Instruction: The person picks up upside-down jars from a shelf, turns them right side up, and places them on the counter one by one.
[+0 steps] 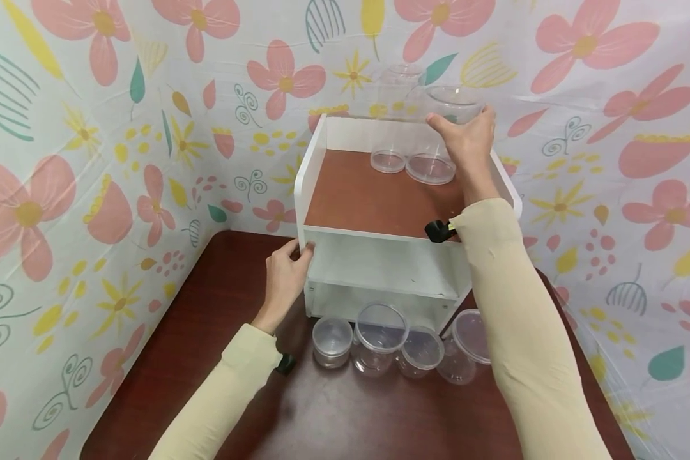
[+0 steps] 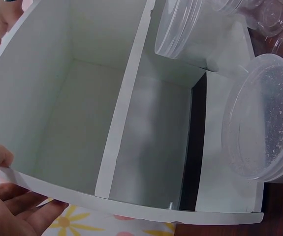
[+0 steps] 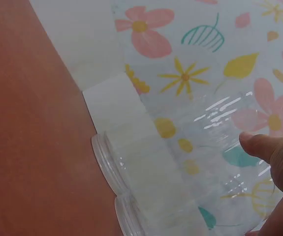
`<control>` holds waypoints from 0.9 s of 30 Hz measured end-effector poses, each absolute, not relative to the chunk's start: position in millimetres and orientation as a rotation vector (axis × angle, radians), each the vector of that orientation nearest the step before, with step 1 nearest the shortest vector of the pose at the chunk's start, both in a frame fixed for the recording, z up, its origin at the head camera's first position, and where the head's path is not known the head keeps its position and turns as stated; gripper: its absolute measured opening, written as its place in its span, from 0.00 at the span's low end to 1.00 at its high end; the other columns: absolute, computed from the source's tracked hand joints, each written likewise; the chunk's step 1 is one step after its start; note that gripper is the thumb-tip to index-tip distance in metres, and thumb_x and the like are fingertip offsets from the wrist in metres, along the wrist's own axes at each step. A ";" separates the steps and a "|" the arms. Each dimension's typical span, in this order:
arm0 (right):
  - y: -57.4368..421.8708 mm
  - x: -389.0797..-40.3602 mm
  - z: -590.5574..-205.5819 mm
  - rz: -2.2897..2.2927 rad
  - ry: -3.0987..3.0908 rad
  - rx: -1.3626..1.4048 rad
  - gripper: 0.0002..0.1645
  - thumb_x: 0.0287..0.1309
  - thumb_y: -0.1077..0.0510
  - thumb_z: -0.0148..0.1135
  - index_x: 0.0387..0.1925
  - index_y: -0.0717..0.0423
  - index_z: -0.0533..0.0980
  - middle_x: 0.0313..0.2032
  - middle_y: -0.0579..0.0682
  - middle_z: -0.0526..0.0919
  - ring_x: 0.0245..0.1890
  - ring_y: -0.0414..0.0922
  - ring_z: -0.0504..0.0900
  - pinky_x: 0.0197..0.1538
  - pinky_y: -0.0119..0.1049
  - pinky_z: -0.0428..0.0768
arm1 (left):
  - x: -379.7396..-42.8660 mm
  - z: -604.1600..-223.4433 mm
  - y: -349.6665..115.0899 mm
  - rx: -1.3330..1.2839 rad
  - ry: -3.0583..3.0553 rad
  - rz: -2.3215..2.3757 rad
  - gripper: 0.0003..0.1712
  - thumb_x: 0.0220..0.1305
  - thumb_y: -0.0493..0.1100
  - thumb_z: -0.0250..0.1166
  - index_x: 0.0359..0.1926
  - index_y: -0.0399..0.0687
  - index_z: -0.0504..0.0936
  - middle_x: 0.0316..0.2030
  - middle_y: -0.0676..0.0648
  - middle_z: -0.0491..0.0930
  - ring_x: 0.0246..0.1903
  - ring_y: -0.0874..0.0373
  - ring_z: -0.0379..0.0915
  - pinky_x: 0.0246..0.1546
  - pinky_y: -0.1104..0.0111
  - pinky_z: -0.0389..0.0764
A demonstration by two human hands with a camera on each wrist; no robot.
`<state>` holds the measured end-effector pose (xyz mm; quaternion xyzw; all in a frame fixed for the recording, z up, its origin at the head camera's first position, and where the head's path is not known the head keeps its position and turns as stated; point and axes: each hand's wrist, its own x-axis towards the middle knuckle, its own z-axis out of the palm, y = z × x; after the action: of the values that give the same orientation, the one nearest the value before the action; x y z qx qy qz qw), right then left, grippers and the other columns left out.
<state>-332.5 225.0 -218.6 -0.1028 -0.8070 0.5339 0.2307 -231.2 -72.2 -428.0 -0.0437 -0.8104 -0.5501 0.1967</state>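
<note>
A white shelf unit with a brown top board stands against the wall cloth. At its left side panel is my left hand, thumb on one face and fingers behind the other, gripping the panel edge. My right hand is over the top board, with thumb and fingers spread round the upper part of a tall clear plastic jar. That jar stands lid end down near the back of the board. A narrower clear jar stands beside it on the left, also lid end down.
Several clear lidded jars stand in a row on the dark red table before the unit, among them a small jar and a wide-lidded jar. Two white compartments open at the front. Flowered cloth covers the walls behind and left.
</note>
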 end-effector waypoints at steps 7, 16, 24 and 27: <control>228.8 -341.2 -217.4 1.465 -2.261 -0.315 0.74 0.52 0.37 0.76 0.82 0.56 0.38 0.81 0.51 0.48 0.78 0.38 0.48 0.73 0.24 0.49 | -230.9 -428.6 -71.9 -0.124 -2.281 -1.529 0.18 0.75 0.54 0.62 0.44 0.45 0.88 0.23 0.46 0.80 0.18 0.54 0.66 0.20 0.64 0.67; 228.4 -344.1 -220.0 1.488 -2.244 -0.261 0.72 0.51 0.38 0.77 0.81 0.55 0.42 0.79 0.51 0.52 0.77 0.40 0.53 0.73 0.26 0.52 | -229.7 -427.3 -71.3 -0.116 -2.273 -1.518 0.15 0.75 0.53 0.63 0.46 0.49 0.88 0.28 0.43 0.84 0.20 0.54 0.68 0.23 0.63 0.69; 231.5 -343.0 -220.9 1.437 -2.283 -0.293 0.68 0.51 0.33 0.75 0.80 0.53 0.46 0.79 0.52 0.55 0.76 0.42 0.57 0.74 0.31 0.57 | -230.5 -428.0 -71.8 -0.125 -2.269 -1.533 0.16 0.75 0.53 0.63 0.47 0.48 0.88 0.30 0.39 0.85 0.20 0.53 0.69 0.23 0.61 0.69; 231.0 -340.9 -222.9 1.423 -2.259 -0.299 0.68 0.49 0.32 0.76 0.79 0.53 0.49 0.77 0.54 0.58 0.74 0.43 0.61 0.72 0.32 0.60 | -231.1 -428.6 -72.1 -0.122 -2.270 -1.536 0.16 0.75 0.54 0.63 0.48 0.48 0.88 0.31 0.39 0.86 0.21 0.53 0.70 0.24 0.61 0.70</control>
<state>-340.9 231.0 -222.9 -0.1083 -0.8192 0.5160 0.2255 -231.1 -72.1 -428.6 -0.0435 -0.8112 -0.5487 0.1977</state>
